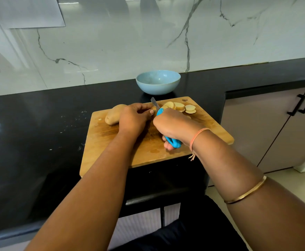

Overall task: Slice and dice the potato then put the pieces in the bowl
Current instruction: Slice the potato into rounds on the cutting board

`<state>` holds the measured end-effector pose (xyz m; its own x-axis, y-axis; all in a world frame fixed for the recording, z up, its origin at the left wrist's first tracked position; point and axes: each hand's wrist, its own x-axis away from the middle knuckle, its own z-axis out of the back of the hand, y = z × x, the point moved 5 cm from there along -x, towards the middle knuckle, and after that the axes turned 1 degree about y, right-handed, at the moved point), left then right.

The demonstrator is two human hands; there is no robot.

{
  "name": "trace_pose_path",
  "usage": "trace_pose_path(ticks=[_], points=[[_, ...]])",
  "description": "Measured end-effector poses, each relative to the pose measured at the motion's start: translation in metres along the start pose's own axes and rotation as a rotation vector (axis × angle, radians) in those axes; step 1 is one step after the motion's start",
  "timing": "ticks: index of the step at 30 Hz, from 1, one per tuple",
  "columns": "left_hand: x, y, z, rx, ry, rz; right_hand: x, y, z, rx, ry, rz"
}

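Observation:
A brown potato [112,115] lies on a wooden cutting board [112,151], its right end hidden under my left hand [134,117], which grips it with curled fingers. My right hand [173,125] holds a blue-handled knife [173,141]; the grey blade [154,102] points away from me and stands at the potato's cut end. Several round potato slices [179,107] lie in a heap just right of the blade. A light blue bowl [158,82] stands behind the board with nothing visible inside it.
The board sits on a black counter [39,124] against a marble wall, its front right part jutting past the counter's edge. White specks dot the counter left of the board. Grey cupboard doors with black handles [303,104] stand at the right.

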<state>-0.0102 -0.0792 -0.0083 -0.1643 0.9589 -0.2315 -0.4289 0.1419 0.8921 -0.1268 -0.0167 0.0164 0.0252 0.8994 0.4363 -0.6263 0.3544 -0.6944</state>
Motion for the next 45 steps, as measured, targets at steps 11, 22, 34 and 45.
trace_pose_path(ticks=[11, 22, 34, 45], points=[[-0.002, -0.003, -0.002, 0.046, -0.026, 0.016, 0.024, 0.003, -0.005, 0.041, 0.057, 0.193], [-0.004, -0.003, 0.003, -0.044, 0.058, 0.010, 0.007, -0.013, -0.001, 0.133, 0.012, 0.029], [-0.001, -0.003, 0.004, -0.024, 0.079, 0.021, -0.002, -0.008, -0.008, 0.080, 0.000, 0.054], [-0.001, -0.004, 0.004, 0.041, 0.071, 0.036, 0.008, -0.004, -0.007, 0.156, -0.034, 0.028]])
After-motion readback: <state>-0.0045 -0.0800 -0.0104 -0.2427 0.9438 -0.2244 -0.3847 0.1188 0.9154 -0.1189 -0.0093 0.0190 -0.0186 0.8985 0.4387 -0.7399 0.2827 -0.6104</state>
